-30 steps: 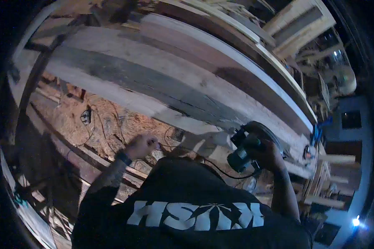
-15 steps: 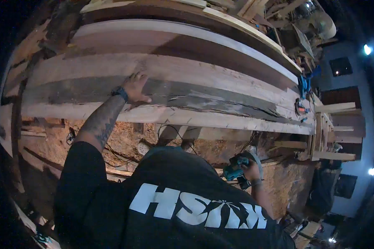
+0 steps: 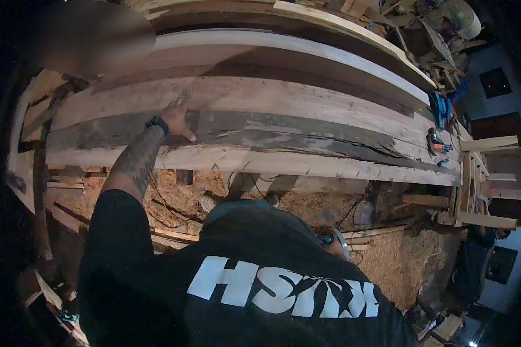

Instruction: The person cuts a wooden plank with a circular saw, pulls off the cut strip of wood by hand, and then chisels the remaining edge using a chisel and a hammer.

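My left hand [image 3: 176, 120], a dark watch on its wrist, lies with spread fingers on a wide wooden slab [image 3: 260, 118]. Beneath it runs a dark, rough, cracked band along the slab. Down by my right side, my right hand [image 3: 333, 247] grips a teal power tool [image 3: 326, 238] with a pale round edge [image 3: 344, 245]. My shirt [image 3: 283, 289] hides most of that tool and part of the hand.
A blue tool [image 3: 440, 110] and an orange-and-black tool [image 3: 440, 147] lie at the slab's right end. Several long boards [image 3: 295, 43] run behind it. Cables and sawdust [image 3: 208, 182] cover the floor. A blurred patch fills the upper left.
My right hand and the power tool have drawn in closer to my body, now mostly behind the shirt. My left hand stays on the slab. The view has shifted slightly.
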A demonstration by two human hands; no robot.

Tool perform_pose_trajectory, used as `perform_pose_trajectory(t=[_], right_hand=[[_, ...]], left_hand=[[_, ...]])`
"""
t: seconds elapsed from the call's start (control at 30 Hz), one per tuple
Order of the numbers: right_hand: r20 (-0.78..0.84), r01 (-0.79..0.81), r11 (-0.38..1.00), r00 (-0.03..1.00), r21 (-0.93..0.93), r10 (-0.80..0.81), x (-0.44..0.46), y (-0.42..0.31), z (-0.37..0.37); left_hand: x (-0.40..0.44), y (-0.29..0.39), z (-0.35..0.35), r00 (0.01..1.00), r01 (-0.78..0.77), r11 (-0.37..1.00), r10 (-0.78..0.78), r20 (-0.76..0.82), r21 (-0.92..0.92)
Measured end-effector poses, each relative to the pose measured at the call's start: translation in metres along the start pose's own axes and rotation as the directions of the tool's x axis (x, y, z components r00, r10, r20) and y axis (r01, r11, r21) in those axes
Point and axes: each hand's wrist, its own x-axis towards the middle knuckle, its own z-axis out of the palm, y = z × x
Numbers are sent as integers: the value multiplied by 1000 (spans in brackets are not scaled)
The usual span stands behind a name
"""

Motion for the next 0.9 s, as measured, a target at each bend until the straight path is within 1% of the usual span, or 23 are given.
perform_pose_trajectory(t=[0.03, 0.07, 0.13, 0.17, 0.2, 0.23, 0.27, 0.33, 0.43, 0.53, 0.63, 0.73, 0.83, 0.9], right_hand=[[38, 38, 999, 999, -36, -37, 1, 0, 2], [48, 149, 983, 988, -112, -144, 2, 2, 3], [83, 352, 901, 936, -254, -342, -1, -17, -7], [149, 243, 951, 965, -189, -217, 3, -21, -3], [222, 124, 983, 971, -132, -93, 6, -24, 0], [299, -2, 997, 954, -83, 27, 7, -27, 4], [299, 112, 986, 951, -120, -72, 15, -9, 17], [307, 134, 984, 947, -115, -93, 15, -11, 24], [303, 111, 989, 950, -99, -77, 9, -32, 28], [302, 92, 992, 951, -83, -63, 3, -49, 36], [301, 76, 995, 952, -67, -52, -3, -59, 41], [302, 66, 996, 952, -53, -48, -6, -67, 46], [291, 44, 999, 956, -29, -34, -15, -70, 51], [277, 32, 999, 960, -3, -30, -18, -73, 54]], left_hand=[[0, 4, -4, 999, -13, 1000, 13, 33, 2], [2, 12, -6, 998, -46, 997, 48, 28, -63], [9, 35, -11, 992, -122, 975, 126, 10, -188], [18, 51, -5, 988, -147, 978, 139, -63, -146], [32, 71, 8, 979, -169, 980, 154, -136, -104], [44, 90, 19, 963, -189, 980, 173, -209, -60], [53, 110, 27, 958, -210, 976, 195, -213, -54], [62, 148, 39, 943, -261, 964, 246, -222, -41], [46, 183, 37, 919, -213, 977, 201, -340, 2], [50, 183, 28, 954, -247, 969, 241, -178, -12], [56, 188, 4, 969, -240, 971, 240, -58, -3], [69, 189, 5, 971, -227, 973, 229, -69, 37], [70, 190, 2, 950, -268, 958, 280, -135, 102], [89, 185, 11, 951, -276, 959, 282, -128, 65]])
